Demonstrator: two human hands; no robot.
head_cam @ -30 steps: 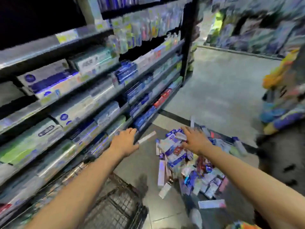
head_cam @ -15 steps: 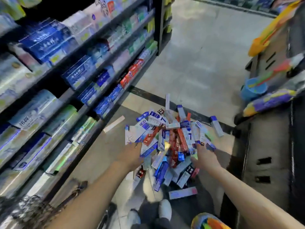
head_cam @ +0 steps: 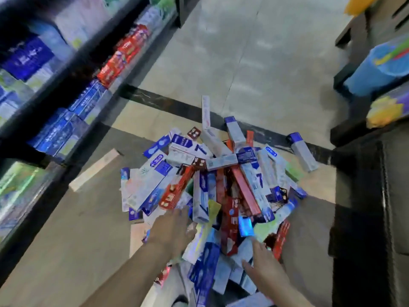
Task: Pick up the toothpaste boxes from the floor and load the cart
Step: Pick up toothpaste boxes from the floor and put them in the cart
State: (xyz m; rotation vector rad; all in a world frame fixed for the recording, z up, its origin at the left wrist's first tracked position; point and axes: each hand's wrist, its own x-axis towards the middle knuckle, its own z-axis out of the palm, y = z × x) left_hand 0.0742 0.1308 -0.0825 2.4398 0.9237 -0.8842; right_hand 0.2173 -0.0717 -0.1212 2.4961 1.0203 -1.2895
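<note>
A heap of toothpaste boxes (head_cam: 223, 187), blue, white and red, lies on the floor in the middle of the head view. My left hand (head_cam: 171, 231) reaches down onto the near left side of the heap, fingers spread over the boxes. My right hand (head_cam: 264, 261) hovers over or touches the near right side, fingers extended. Neither hand plainly grips a box. Single boxes lie apart: a pale one (head_cam: 96, 170) to the left and a grey-blue one (head_cam: 302, 151) at the far right. The cart is out of view.
Store shelving (head_cam: 66, 89) stocked with toothpaste runs along the left. A dark display unit (head_cam: 371, 196) with a blue bucket (head_cam: 376, 69) and colourful goods stands on the right. A black floor stripe (head_cam: 177, 105) crosses behind the heap. My shoe (head_cam: 177, 282) shows below the pile.
The view has tilted down and closed in on the heap. Both hands have dropped from mid-air onto the near edge of the pile. The cart has left the frame.
</note>
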